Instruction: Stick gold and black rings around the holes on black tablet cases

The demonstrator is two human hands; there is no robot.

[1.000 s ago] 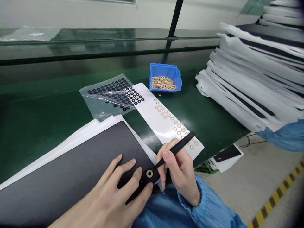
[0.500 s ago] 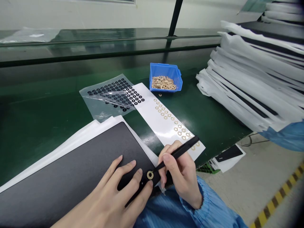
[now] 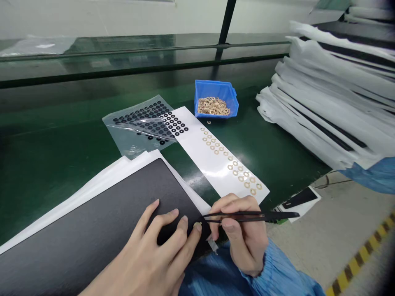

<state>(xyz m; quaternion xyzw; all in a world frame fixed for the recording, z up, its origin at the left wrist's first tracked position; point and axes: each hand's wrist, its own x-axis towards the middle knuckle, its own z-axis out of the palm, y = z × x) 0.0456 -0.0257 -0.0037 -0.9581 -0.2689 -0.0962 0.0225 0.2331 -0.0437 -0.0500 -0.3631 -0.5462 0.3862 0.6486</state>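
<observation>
My left hand (image 3: 154, 250) lies on a black panel (image 3: 92, 230) at the near edge of the green table (image 3: 46, 148), fingers spread. Its index fingertip presses on a small gold ring (image 3: 196, 225) at the panel's corner, which it mostly covers. My right hand (image 3: 240, 234) pinches black tweezers (image 3: 249, 217), held nearly level with the tips pointing left at that ring. White sheets (image 3: 123, 168) lie under the panel.
A white strip (image 3: 212, 164) carries gold rings and black rings. A clear film (image 3: 138, 123) with black rings lies beside it. Behind stands a blue bin (image 3: 216, 100) of gold rings. Stacked white-wrapped panels (image 3: 333, 94) fill the right side.
My right hand turned the tweezers from a steep slant to nearly level. My left index finger slid onto the gold ring, which was in plain view before.
</observation>
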